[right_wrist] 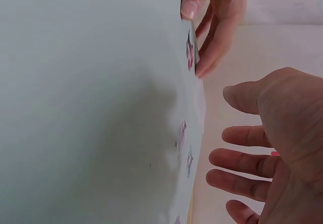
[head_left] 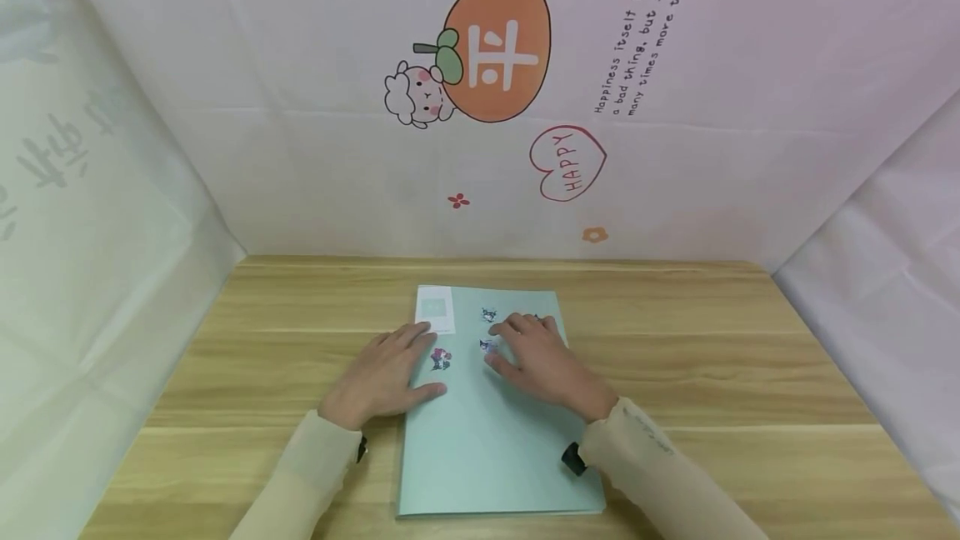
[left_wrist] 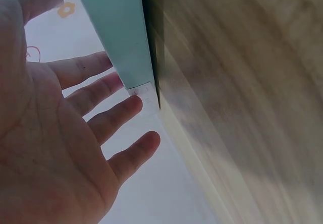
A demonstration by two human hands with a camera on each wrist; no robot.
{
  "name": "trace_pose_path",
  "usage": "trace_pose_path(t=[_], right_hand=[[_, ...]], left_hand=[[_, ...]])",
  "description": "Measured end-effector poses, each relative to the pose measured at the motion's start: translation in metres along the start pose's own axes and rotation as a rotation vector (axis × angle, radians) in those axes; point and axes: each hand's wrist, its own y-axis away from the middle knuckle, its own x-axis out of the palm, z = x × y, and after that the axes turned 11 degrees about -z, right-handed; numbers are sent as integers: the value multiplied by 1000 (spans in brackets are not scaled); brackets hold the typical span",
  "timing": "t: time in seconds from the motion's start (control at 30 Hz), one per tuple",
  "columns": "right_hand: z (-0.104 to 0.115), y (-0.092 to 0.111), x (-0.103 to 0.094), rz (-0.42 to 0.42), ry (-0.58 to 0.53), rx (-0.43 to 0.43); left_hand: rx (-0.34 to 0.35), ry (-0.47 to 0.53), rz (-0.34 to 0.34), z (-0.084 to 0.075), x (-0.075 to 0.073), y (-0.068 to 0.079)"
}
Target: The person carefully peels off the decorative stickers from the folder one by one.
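A mint-green folder [head_left: 495, 448] lies closed on the table, with a white label [head_left: 442, 322] at its upper left corner. Several cartoon stickers dot the cover, among them a pink and dark one [head_left: 441, 359] near the left edge. My left hand [head_left: 382, 377] rests along the folder's left edge, thumb over the cover and fingers stretched out by the spine [left_wrist: 118, 32]. Over the upper right of the cover is my right hand [head_left: 543, 365], fingers loosely spread and holding nothing. In the right wrist view its fingers stand off the cover. It partly hides one sticker [head_left: 537, 317].
The wood-grain table [head_left: 720, 373] extends on both sides of the folder. A white printed cloth [head_left: 315, 173] hangs behind it, and white sheets [head_left: 885, 273] flank the left and right sides.
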Motion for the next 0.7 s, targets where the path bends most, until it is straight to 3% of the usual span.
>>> trace_pose_path(t=[0.7], right_hand=[[24,-13,17,60,5,-126]], left_hand=[[96,9,30,1,-5,-1]])
